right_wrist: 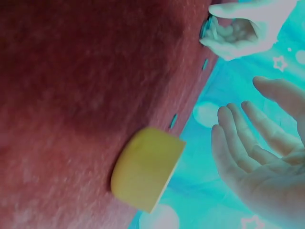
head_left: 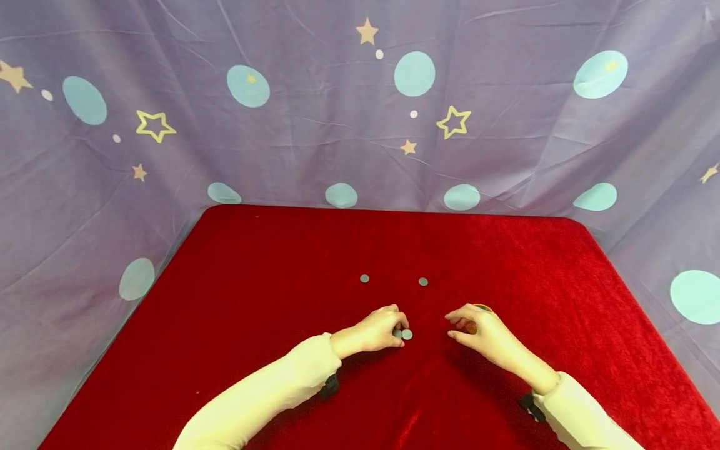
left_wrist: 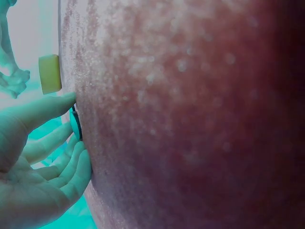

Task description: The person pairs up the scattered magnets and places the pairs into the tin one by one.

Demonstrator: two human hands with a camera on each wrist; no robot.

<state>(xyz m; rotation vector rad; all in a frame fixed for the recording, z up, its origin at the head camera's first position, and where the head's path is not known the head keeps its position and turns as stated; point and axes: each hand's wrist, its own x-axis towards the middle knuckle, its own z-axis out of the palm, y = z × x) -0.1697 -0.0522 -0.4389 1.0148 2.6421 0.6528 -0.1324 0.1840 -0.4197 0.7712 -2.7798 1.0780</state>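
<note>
My left hand (head_left: pixel 382 328) is low over the red cloth, its thumb and fingers curled about a small flat round disc (left_wrist: pixel 75 123). In the head view a pale disc (head_left: pixel 407 335) lies just beyond those fingertips, overlapping another that the hand partly covers. To the right, my right hand (head_left: pixel 480 331) is raised with loosely bent fingers and nothing between them. A small yellow bowl (right_wrist: pixel 147 169) stands on the cloth near it; in the head view the hand covers most of this bowl, leaving part of the rim (head_left: pixel 485 307) in sight.
Two more grey-green discs lie farther back on the cloth, one to the left (head_left: pixel 364 278) and one to the right (head_left: pixel 423 282). The red cloth (head_left: pixel 281 262) covers the table. A purple curtain (head_left: pixel 337 150) with stars and dots surrounds its back and sides.
</note>
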